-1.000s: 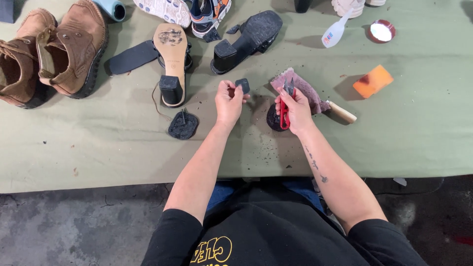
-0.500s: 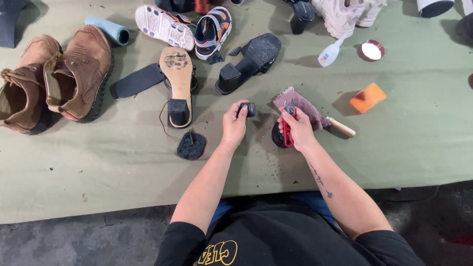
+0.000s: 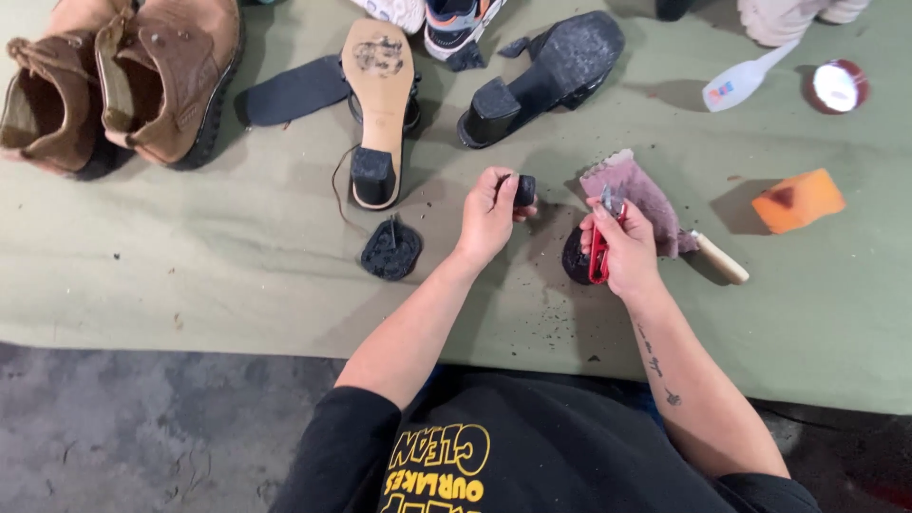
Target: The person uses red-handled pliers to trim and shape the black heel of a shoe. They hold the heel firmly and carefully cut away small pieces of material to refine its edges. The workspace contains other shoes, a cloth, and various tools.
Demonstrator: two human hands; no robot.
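My left hand (image 3: 487, 214) pinches a small black rubber heel piece (image 3: 524, 190) between thumb and fingers, just above the green table (image 3: 190, 275). My right hand (image 3: 622, 249) grips red-handled pliers (image 3: 599, 258) with the metal jaws pointing up near a dusty pink rag (image 3: 638, 194). A dark rubber piece (image 3: 574, 258) lies under the right hand. A black heel cap with a nail (image 3: 390, 249) lies to the left of my left hand. A tan-soled heeled shoe (image 3: 376, 106) lies sole up beyond it.
A black block-heel shoe (image 3: 543, 74) lies at the top middle, brown boots (image 3: 123, 81) at the top left. An orange sponge (image 3: 797, 200), a wooden handle (image 3: 719, 257), a white glue bottle (image 3: 743, 82) and a round tin (image 3: 835, 86) sit on the right. Black crumbs dot the table's near edge.
The camera has come closer to the table. Both hands keep their hold on the heel piece and the pliers, with the hands slightly farther apart.
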